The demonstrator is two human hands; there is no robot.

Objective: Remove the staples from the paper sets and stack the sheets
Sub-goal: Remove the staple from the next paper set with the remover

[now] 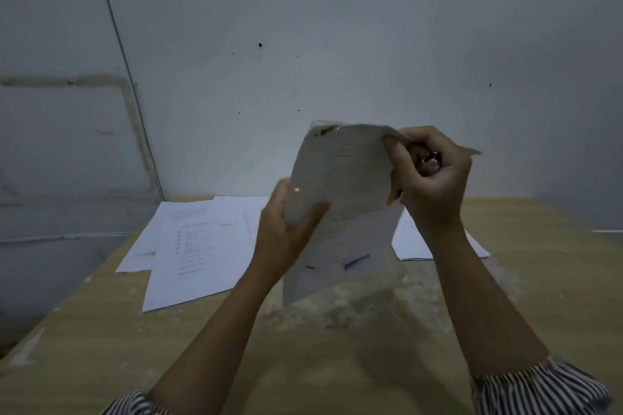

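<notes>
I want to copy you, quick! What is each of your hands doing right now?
Left hand: grips the held-up paper set at its left edge.
Right hand: curled round the set's top right corner and a small metal tool.

2 hands [286,229], 1 held paper set [340,199], 1 metal tool [429,162], 2 groups of loose sheets [199,246].

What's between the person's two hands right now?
The head view shows the held paper set between them: the left hand grips its lower edge, the right hand its top corner.
</notes>
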